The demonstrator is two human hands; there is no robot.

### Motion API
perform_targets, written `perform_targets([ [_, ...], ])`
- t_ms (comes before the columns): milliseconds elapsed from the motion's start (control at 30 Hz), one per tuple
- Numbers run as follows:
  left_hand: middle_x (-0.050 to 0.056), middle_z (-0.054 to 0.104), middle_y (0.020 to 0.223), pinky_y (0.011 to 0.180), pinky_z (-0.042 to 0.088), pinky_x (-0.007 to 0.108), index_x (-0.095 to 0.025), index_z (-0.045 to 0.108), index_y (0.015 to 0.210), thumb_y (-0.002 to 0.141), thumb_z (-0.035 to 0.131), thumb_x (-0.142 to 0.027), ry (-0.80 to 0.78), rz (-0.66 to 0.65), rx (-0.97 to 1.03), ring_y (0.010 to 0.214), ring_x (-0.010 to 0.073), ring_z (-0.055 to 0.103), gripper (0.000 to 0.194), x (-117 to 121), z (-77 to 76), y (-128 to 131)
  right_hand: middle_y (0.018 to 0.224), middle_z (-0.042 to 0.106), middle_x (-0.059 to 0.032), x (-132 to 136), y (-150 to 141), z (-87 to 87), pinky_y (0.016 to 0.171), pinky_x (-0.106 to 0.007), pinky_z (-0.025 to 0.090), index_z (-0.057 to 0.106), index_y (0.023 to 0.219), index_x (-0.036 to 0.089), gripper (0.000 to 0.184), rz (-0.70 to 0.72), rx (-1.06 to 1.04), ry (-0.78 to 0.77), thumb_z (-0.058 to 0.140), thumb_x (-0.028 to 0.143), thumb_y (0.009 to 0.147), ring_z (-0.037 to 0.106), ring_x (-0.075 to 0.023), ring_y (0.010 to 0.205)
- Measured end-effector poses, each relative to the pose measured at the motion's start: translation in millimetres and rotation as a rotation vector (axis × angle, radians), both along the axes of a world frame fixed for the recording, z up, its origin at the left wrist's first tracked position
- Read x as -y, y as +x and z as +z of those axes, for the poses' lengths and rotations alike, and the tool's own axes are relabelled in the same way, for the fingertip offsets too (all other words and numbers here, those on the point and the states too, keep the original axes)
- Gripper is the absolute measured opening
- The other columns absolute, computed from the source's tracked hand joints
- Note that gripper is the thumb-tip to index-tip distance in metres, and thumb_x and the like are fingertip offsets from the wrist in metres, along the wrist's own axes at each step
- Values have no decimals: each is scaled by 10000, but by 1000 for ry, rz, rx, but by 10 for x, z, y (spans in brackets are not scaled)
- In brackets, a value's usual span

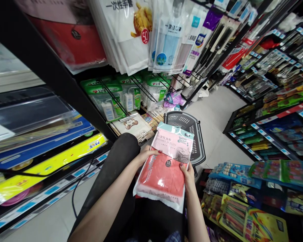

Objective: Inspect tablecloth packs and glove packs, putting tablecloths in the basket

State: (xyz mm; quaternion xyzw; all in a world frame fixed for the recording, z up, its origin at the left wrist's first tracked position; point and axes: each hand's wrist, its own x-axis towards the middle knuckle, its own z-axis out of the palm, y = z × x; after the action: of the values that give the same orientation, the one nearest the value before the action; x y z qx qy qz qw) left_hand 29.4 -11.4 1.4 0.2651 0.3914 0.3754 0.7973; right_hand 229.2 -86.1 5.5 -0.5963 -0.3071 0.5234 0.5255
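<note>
Between my two hands is a clear packet of red disposable tablecloth, its printed face turned up toward me above my lap. My left hand grips its left edge, the thumb lying across the front. On the right edge my right hand is closed with its thumb on the front; the other fingers are hidden behind the packet. Just beyond the packet a grey shopping basket stands on the floor, partly covered by it.
At the left, a shelf holds flat boxed goods. Ahead, packs of disposable gloves and masks hang above bagged power strips. Snack packets fill a display at the lower right. Tiled floor runs along the aisle.
</note>
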Motion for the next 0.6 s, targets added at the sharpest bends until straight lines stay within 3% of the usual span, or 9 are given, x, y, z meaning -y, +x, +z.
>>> perform_targets([
  [600, -11, 631, 539, 506, 396, 228, -142, 663, 648, 502, 672, -149, -17, 2, -7, 480, 126, 546, 146, 3, -62, 15, 1024, 634, -62, -18, -9, 28, 825, -359, 437, 541, 1058, 189, 485, 18, 32, -34, 671, 362, 625, 585, -239, 912],
])
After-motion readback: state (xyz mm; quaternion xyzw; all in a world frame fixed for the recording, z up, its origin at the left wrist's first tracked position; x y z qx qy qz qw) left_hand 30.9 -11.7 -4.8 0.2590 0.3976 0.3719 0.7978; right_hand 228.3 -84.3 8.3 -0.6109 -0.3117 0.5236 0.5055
